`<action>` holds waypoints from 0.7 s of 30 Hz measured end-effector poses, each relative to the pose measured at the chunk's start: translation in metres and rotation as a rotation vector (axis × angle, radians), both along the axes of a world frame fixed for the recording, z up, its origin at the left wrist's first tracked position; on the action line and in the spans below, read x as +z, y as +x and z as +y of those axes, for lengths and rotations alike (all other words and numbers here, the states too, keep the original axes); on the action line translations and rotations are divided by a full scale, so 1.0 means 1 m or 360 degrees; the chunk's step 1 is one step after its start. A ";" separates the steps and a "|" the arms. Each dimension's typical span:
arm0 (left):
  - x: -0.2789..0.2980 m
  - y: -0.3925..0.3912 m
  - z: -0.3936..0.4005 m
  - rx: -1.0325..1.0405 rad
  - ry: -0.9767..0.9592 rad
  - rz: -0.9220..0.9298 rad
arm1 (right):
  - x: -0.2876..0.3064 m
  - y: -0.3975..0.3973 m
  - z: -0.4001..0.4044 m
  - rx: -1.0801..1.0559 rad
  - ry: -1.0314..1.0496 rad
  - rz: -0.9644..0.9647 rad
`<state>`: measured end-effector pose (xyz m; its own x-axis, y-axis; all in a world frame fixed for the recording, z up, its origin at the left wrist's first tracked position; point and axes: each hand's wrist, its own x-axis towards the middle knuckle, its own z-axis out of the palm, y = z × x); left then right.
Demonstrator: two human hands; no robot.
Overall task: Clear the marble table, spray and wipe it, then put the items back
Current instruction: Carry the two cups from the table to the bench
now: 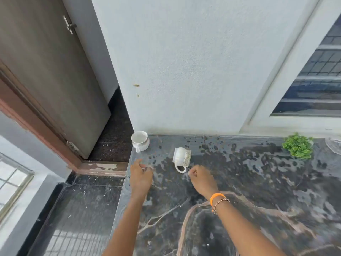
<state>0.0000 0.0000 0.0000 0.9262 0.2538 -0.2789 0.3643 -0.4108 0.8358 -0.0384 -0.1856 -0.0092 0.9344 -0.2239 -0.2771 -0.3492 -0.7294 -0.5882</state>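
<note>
Two cups remain on our marble table (239, 182), hands closing in.

We reach with loosely curled fingers, left hand (141, 175) and right hand (202, 177) grasping nothing: upright cup (139, 140) at the centre-left corner, tipped cup (182, 157) mid-frame. Blur hides our fingertips; a green plant (298, 145) sits right, beside something cut off.

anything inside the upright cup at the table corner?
The upright cup shows a bare white interior on the visible inner wall and part of the bottom; nothing is seen in it. The near rim covers the nearest part of the inside, so that part is unknown.
</note>
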 end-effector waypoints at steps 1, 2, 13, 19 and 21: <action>-0.002 0.007 0.002 0.0022 -0.0028 0.0015 | -0.005 0.005 0.003 -0.0063 0.0043 0.0016; -0.004 0.015 0.004 0.0023 -0.0062 -0.0004 | -0.009 0.009 0.005 -0.0131 0.0046 0.0023; -0.017 0.081 0.017 -0.0008 0.0086 -0.0017 | -0.027 0.038 0.024 -0.0512 0.0282 -0.0009; -0.024 0.067 0.006 -0.0153 0.0224 0.0025 | -0.019 0.026 0.018 -0.0667 0.0776 -0.0161; -0.022 0.055 -0.006 -0.0161 0.0251 -0.0002 | -0.016 0.017 0.008 -0.0701 0.0894 -0.0168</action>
